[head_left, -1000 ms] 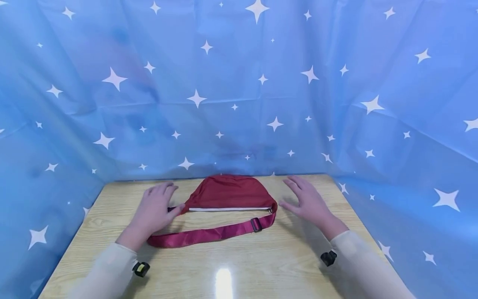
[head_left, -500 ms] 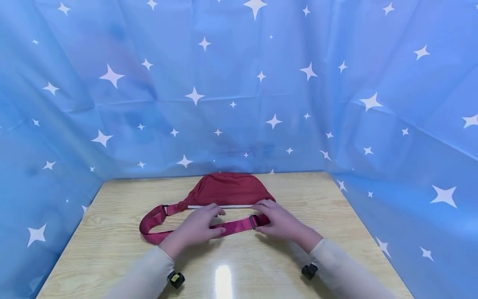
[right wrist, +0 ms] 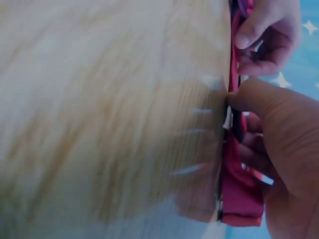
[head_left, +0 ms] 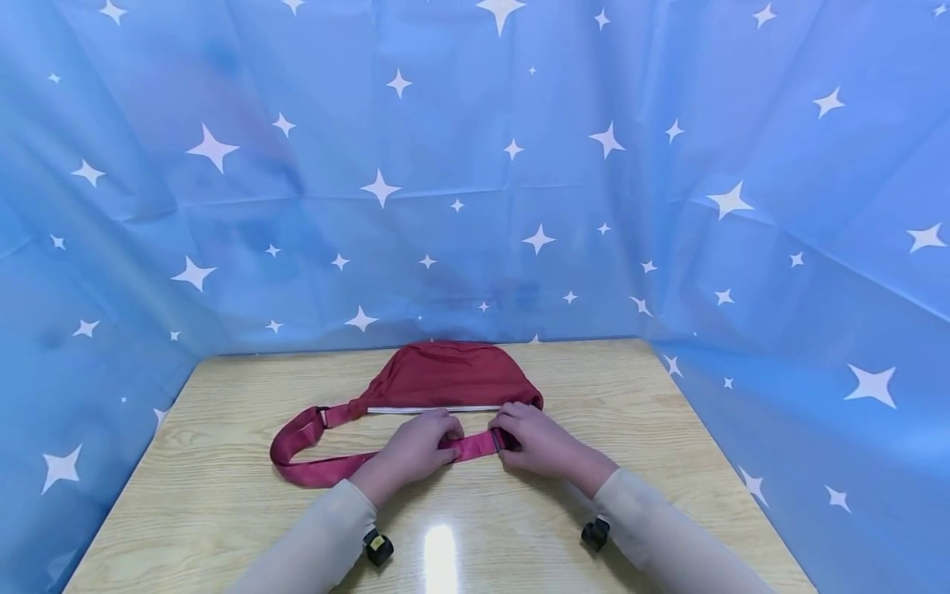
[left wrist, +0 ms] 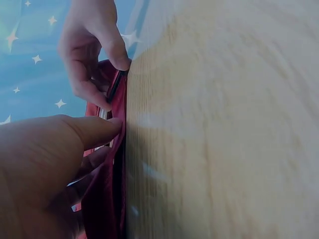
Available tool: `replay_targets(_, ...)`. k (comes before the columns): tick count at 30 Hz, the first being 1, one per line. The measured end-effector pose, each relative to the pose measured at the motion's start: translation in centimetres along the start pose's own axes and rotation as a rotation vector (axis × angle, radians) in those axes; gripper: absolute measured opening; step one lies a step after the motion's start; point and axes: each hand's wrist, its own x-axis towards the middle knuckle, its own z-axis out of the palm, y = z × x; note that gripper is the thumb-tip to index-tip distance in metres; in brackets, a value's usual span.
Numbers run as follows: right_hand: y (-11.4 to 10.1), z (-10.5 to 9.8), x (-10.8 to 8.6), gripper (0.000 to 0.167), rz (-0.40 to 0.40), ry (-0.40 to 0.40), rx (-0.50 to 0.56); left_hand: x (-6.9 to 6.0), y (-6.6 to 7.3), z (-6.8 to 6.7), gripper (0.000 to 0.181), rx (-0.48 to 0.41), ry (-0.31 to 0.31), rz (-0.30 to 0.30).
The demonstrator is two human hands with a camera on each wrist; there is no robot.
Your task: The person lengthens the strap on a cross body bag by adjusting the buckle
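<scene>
A dark red waist bag (head_left: 453, 375) lies at the back of the table, its white zipper (head_left: 401, 410) facing me. Its magenta strap (head_left: 319, 473) loops forward and to the left. My left hand (head_left: 417, 445) pinches the strap between thumb and fingers, just left of the black strap slider (head_left: 496, 440). At the slider, my right hand (head_left: 542, 441) pinches the strap with its thumb and fingers. In the left wrist view the slider (left wrist: 115, 85) shows between the right thumb and fingers. The right palm partly hides the strap's right end.
The wooden table (head_left: 200, 511) extends toward me and to both sides. A blue star-patterned cloth (head_left: 445, 165) hangs behind and beside it. Another black adjuster (head_left: 322, 416) sits on the strap at the bag's left. Small black devices (head_left: 378, 546) are on both wrists.
My left hand has moved right from the bag's left end onto the strap. My right hand has come left and forward onto the slider. Both now pinch the strap.
</scene>
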Motion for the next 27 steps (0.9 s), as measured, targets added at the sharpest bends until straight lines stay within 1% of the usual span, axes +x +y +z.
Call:
replay_targets(4, 0.0, -0.1, -0.2, 0.044, -0.014, 0.054, 0.034, -0.1, 0.2, 0.0, 0.018, -0.010, 0.013, -0.018)
replay_targets(7, -0.1, -0.4, -0.3, 0.046, -0.025, 0.109, 0.066, -0.2, 0.3, 0.0, 0.020, -0.049, 0.042, -0.036)
replay_targets(10, -0.2, -0.7, -0.4, 0.047, -0.037, 0.154, 0.095, -0.2, 0.5, -0.2, 0.017, -0.129, 0.090, -0.058)
replay_targets(13, -0.5, -1.2, -0.4, 0.048, -0.045, 0.179, 0.121, -0.2, 0.7, -0.6, 0.014, -0.241, 0.129, -0.073)
replay_targets(15, -0.7, -1.5, -0.4, 0.048, -0.053, 0.196, 0.139, -0.1, 0.8, -0.8, 0.012, -0.321, 0.143, -0.069)
replay_targets(18, -0.9, -1.8, -0.4, 0.048, -0.059, 0.217, 0.167, 0.0, 0.8, -1.1, 0.008, -0.428, 0.129, -0.081)
replay_targets(21, -1.0, -1.9, -0.4, 0.048, -0.073, 0.227, 0.178, 0.1, 0.9, -1.3, 0.005, -0.502, 0.104, -0.101)
replay_targets(24, -1.1, -2.1, -0.4, 0.047, -0.100, 0.243, 0.182, 0.3, 0.9, -1.5, 0.005, -0.549, 0.098, -0.112)
replay_targets(27, -1.1, -2.2, -0.3, 0.047, -0.133, 0.264, 0.193, 0.5, 1.0, -1.6, 0.007, -0.572, 0.106, -0.112)
